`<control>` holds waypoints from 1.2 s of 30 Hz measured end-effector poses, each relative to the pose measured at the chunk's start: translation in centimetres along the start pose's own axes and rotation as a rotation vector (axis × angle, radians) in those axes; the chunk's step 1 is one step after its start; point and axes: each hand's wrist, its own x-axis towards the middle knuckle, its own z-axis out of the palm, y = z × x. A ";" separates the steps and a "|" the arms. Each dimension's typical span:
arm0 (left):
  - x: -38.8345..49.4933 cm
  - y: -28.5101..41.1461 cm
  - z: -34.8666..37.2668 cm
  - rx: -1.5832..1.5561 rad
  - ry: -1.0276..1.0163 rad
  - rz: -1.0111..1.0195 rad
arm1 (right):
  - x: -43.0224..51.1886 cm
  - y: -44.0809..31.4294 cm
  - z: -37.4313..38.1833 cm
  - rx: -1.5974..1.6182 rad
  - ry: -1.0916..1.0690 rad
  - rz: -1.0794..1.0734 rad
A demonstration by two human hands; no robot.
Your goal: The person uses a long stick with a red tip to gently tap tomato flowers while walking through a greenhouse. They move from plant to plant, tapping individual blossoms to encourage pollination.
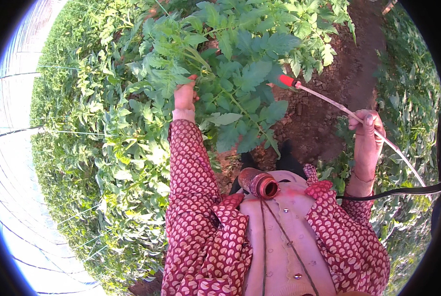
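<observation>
A thin, pale, jointed stick [324, 97] is held in my right hand [368, 127], between thumb and fingers. Its far end carries a red tip [286, 80] with a dark band behind it, close to the leaves of a tomato plant [255, 76]. My left hand [185, 95] reaches into that plant's foliage beside the main stem [198, 57]. Its fingers are curled and partly hidden, so what they grip cannot be made out. Small yellowish flowers [205, 72] appear near its fingertips. Against my front hangs an open-mouthed, red-stained bottle [258, 182] on a cord [263, 236].
Dense rows of plants [105, 155] rise on the left, with more foliage [409, 92] on the right. Bare brown soil [316, 122] runs between them. Thin green strings [80, 132] cross the left rows. A black strap [394, 191] passes by my right forearm.
</observation>
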 end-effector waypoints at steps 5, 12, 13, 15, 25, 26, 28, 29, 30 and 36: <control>0.1 -0.7 -1.9 -0.188 -0.194 -0.168 | -0.4 0.0 -0.1 -0.017 0.012 0.025; 1.4 -2.3 -2.2 -0.308 -0.336 -0.112 | -0.5 -0.1 0.2 -0.045 0.009 0.024; 1.4 -2.4 -2.3 -0.302 -0.345 -0.082 | -0.4 -0.2 0.2 -0.064 0.002 0.010; 1.3 -2.9 -2.4 -0.351 -0.311 -0.119 | -0.5 -0.3 0.4 -0.048 -0.009 0.016; 0.6 -4.7 -2.5 -0.496 -0.174 0.028 | -0.6 -0.1 0.9 -0.069 -0.007 0.023; 0.5 -4.8 -2.7 -0.466 -0.174 0.049 | -0.6 -0.1 0.9 -0.065 -0.015 0.020; 0.3 -5.0 -3.0 -0.404 -0.174 0.095 | -0.5 -0.1 0.9 -0.057 -0.017 0.018; 0.2 -5.1 -3.1 -0.395 -0.134 0.088 | -0.5 -0.2 0.9 -0.053 -0.013 0.021; 0.1 -5.1 -3.2 -0.383 -0.091 0.081 | -0.5 -0.1 0.8 -0.022 -0.020 0.035; -1.7 -5.5 -3.5 -0.524 0.100 0.027 | -0.5 0.0 1.7 0.025 -0.036 0.044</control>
